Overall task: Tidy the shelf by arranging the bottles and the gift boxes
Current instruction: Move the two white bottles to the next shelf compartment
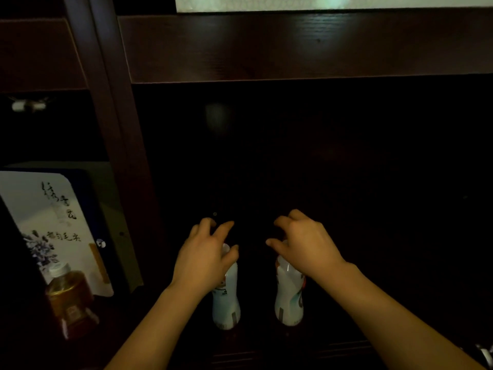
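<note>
Two white bottles stand upright side by side, apart from each other, on the dark shelf [266, 340] in the central compartment. The left hand [205, 259] sits over the top of the left white bottle [226, 303]; its fingers are spread and curled, and the cap is hidden behind the palm. Whether the hand actually grips the bottle cannot be determined. The right hand [304, 245] sits over the top of the right white bottle [289, 297] with fingers likewise spread and curled; the cap is also concealed, and contact cannot be confirmed.

The compartment interior behind the hands is almost black; its back wall and contents cannot be made out. In the adjacent left compartment, a gift box [53, 222] with dark calligraphy and a floral print leans tilted, its left side cut off by the frame edge. An amber bottle [70, 300] with a pale cap stands in front of it. A dark wooden upright [117, 129] separates the two compartments.
</note>
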